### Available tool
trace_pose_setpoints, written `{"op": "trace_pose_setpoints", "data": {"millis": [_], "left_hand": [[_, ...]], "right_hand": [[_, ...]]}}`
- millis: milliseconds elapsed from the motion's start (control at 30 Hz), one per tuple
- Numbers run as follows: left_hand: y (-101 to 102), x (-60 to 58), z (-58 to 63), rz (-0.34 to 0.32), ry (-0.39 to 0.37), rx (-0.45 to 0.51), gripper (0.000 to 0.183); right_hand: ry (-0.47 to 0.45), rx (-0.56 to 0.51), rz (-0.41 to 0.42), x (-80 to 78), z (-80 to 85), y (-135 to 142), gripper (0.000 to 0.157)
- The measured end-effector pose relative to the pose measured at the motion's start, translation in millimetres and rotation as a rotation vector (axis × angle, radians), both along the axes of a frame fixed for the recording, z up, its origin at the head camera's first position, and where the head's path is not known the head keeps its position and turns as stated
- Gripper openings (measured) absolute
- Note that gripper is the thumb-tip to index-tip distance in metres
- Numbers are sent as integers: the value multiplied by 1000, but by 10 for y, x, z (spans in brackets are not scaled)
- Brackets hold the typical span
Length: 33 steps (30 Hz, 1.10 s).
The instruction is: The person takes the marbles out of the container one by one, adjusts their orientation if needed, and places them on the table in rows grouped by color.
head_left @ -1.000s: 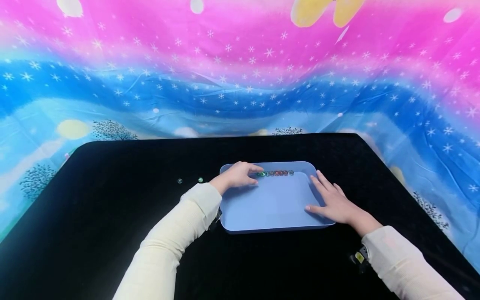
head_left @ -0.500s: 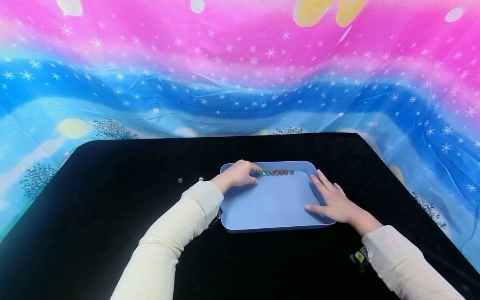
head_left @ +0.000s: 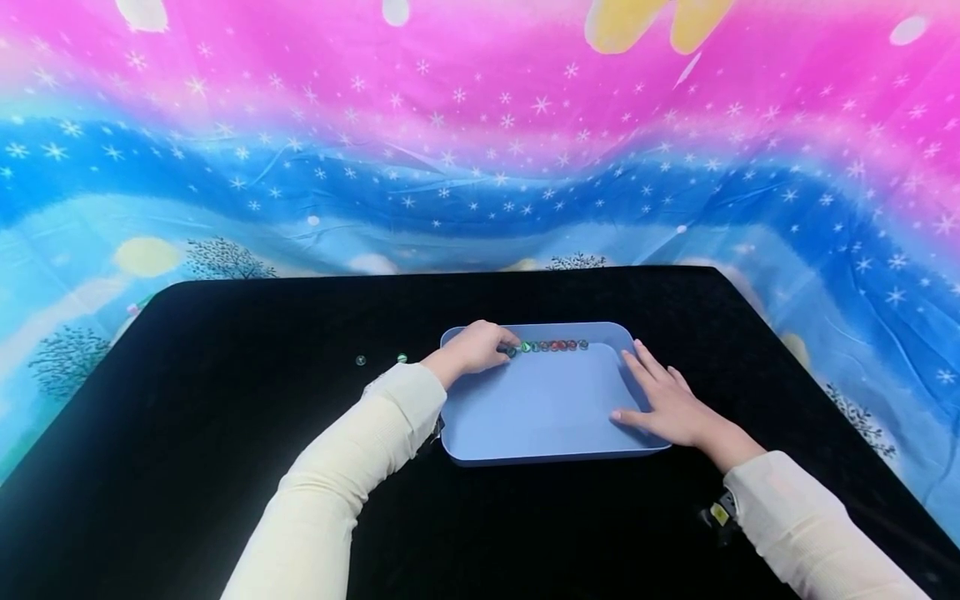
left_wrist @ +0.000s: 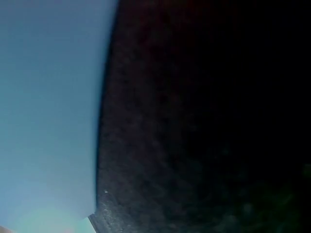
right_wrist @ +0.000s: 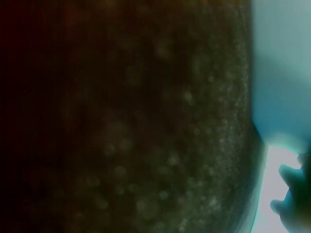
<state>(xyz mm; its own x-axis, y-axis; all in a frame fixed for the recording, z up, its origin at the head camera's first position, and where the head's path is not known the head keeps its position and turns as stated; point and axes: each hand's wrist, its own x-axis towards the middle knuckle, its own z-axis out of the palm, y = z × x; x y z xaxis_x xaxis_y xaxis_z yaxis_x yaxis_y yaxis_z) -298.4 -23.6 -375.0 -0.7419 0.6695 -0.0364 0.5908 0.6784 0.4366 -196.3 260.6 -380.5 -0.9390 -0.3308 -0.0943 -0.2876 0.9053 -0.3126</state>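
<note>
In the head view, a blue-grey tray (head_left: 555, 408) lies on the black tabletop. Along its far wall runs a row of several glass marbles (head_left: 553, 346), green at the left end, red toward the right. My left hand (head_left: 476, 346) reaches over the tray's left side and pinches a dark marble (head_left: 512, 352) between thumb and fingers, right at the row's left end. Fingers spread, my right hand (head_left: 667, 404) rests on the tray's right side, thumb inside the rim. The left wrist view holds mostly the tray's outer wall (left_wrist: 48, 107); dark fingers (right_wrist: 296, 194) edge into the right wrist view.
Two loose marbles lie on the black cloth left of the tray: a clear one (head_left: 361, 361) and a green one (head_left: 402, 358), the latter close to my left sleeve (head_left: 375, 442). A colourful snowflake-printed curtain (head_left: 480, 167) hangs behind the table.
My left thumb and fingers have drawn closer together, and a dark marble now shows between them beside the row. The right hand and tray have stayed put.
</note>
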Motion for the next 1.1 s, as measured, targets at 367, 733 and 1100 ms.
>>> {"op": "trace_pose_setpoints", "data": {"millis": [367, 733, 1100], "left_hand": [[-33, 55, 3, 5, 50, 20, 24], [-21, 93, -1, -3, 100, -15, 17], [-119, 111, 112, 47, 55, 130, 18]], "right_hand": [[5, 4, -2, -11, 5, -2, 92], [9, -1, 6, -1, 8, 5, 92], [2, -18, 11, 30, -2, 21, 92]]}}
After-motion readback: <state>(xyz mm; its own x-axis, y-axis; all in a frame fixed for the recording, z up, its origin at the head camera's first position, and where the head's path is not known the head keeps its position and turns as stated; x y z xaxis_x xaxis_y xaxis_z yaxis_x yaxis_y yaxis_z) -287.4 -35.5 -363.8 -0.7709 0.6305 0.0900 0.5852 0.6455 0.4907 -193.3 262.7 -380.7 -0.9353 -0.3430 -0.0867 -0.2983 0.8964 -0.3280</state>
